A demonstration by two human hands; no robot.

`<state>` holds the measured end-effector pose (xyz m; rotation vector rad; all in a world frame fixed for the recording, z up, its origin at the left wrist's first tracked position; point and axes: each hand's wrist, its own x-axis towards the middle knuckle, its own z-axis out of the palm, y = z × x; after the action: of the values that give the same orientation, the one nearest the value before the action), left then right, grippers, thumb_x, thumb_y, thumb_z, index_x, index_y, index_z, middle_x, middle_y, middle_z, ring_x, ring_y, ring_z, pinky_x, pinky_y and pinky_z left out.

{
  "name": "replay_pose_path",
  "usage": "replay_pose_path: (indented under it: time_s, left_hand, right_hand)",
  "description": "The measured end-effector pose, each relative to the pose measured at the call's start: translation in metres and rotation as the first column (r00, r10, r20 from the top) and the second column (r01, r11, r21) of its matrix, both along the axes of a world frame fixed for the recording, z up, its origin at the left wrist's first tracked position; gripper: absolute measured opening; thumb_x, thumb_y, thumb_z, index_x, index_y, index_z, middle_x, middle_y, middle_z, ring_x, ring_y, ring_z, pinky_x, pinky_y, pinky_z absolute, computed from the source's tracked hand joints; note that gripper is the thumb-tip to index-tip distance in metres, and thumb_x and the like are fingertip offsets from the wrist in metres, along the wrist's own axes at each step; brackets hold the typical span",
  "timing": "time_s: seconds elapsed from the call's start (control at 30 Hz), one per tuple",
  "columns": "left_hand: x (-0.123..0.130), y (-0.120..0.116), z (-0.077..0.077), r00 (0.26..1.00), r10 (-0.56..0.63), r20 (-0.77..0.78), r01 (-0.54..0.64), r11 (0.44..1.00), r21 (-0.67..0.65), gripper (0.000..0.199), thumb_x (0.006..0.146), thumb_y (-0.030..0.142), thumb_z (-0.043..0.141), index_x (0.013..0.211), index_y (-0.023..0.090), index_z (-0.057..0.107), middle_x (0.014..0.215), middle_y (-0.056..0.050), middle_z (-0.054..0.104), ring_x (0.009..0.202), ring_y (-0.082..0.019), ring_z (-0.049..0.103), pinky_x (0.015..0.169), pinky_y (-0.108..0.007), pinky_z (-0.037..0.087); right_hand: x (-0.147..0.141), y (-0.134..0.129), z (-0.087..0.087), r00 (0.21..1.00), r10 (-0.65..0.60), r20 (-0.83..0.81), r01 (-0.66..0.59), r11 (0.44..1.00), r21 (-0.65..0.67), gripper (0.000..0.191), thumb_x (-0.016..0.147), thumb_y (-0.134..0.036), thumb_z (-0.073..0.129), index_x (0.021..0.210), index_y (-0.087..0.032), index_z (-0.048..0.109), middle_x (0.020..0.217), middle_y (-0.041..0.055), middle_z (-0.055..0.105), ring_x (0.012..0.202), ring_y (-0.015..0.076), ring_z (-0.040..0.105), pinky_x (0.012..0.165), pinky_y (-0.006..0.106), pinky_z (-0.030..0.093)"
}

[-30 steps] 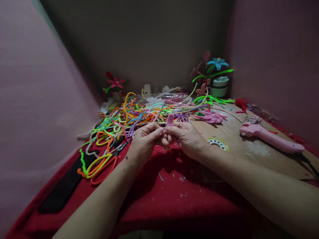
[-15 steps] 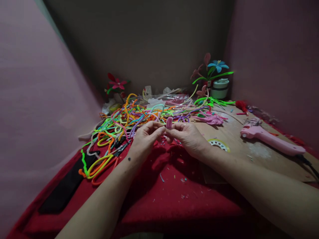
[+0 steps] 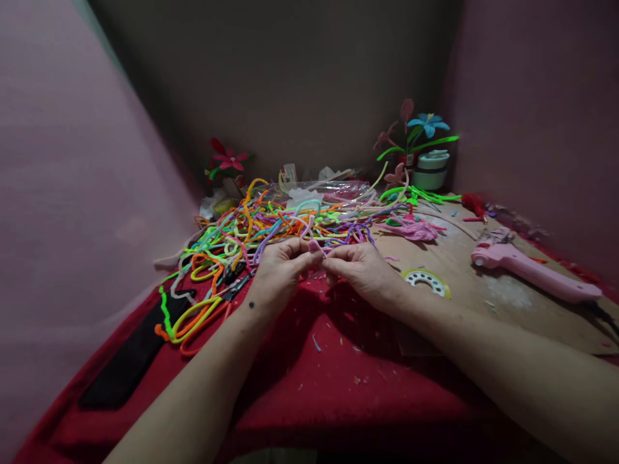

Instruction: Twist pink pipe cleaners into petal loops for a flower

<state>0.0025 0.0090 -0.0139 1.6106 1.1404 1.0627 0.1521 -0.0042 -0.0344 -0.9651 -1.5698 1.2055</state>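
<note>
A small pink pipe cleaner piece, bent into a petal-like shape, is pinched between the thumb and fingers of my left hand. My right hand pinches its thin end just to the right, fingertips close to the left ones. Both hands are raised over the red cloth, in front of a tangled heap of colourful pipe cleaners. Beside my left wrist lie scissors, partly covered by pipe cleaners.
A pink hot glue gun and a tape roll rest on a brown board at right. A bundle of pink pipe cleaners lies there too. Pipe cleaner flowers stand behind. A flat black object lies at left.
The pink piece has tipped down from upright and now sits at my left fingertips. My right fingertips have drawn slightly away to its end. The view has shifted a little.
</note>
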Motion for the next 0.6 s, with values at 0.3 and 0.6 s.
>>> replay_pose_path:
  time_s: [0.3,0.6]
  left_hand:
    - [0.0010,-0.0010,-0.0046,1.000,-0.028,-0.010,0.028,0.999,0.030,0.023,0.069,0.029,0.065,0.056,0.014,0.054,0.055,0.002,0.052,0.054,-0.009,0.046,0.056,-0.023,0.035]
    - [0.0030,-0.0003,-0.0041,0.999,-0.031,-0.036,0.032,0.999,0.029,0.019,0.068,0.031,0.066,0.064,0.013,0.059,0.057,0.002,0.054,0.053,-0.009,0.045,0.052,-0.022,0.035]
  right_hand:
    - [-0.0039,-0.0017,-0.0019,0.974,-0.117,0.194,0.099,0.990,0.098,0.027,0.074,-0.018,0.042,0.050,-0.015,0.052,0.047,-0.0006,0.053,0.045,0.0084,0.044,0.049,0.022,0.032]
    - [-0.0050,-0.0029,-0.0068,0.958,-0.199,0.207,0.147,0.959,0.241,0.030,0.076,-0.018,0.043,0.048,-0.017,0.051,0.044,-0.0016,0.050,0.045,0.0085,0.041,0.050,0.024,0.029]
